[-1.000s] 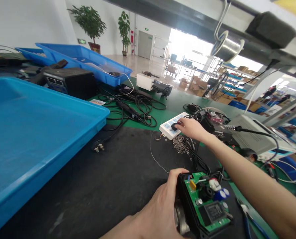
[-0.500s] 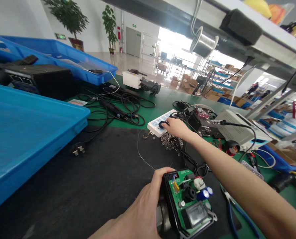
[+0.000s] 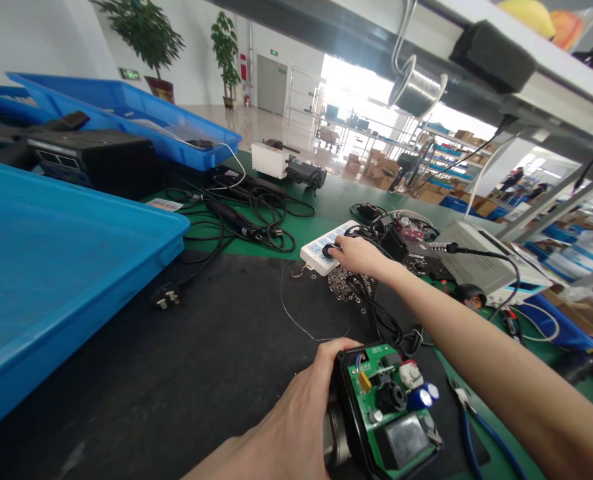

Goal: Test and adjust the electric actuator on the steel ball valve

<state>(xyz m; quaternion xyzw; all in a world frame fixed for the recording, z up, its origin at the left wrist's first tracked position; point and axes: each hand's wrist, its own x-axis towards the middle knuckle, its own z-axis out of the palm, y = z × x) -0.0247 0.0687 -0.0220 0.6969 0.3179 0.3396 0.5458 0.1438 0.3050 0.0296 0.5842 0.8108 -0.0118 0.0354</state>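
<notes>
My left hand [image 3: 296, 407] is wrapped round a black-housed electronic device [image 3: 376, 420], its green circuit board facing up. The board carries blue capacitors, a black round part and a small grey screen. Farther off, my right hand [image 3: 359, 255] is closed on a black plug [image 3: 330, 251] at the near end of a white power strip [image 3: 319, 262]. Whether the plug is fully seated cannot be seen. Just right of the strip lies a heap of small metal washers [image 3: 344, 285]. A black cable runs from there toward the device.
Blue-handled pliers [image 3: 469, 413] lie right of the device. A large blue tray [image 3: 76, 267] takes up the left, with a loose plug [image 3: 166, 298] beside it on the black mat [image 3: 216, 360]. Tangled cables [image 3: 266, 213] and a bench instrument [image 3: 469, 257] stand farther back. A solder spool [image 3: 417, 87] hangs overhead.
The whole view has shifted slightly, so things sit a little farther right. Both hands keep their holds on the device and the plug.
</notes>
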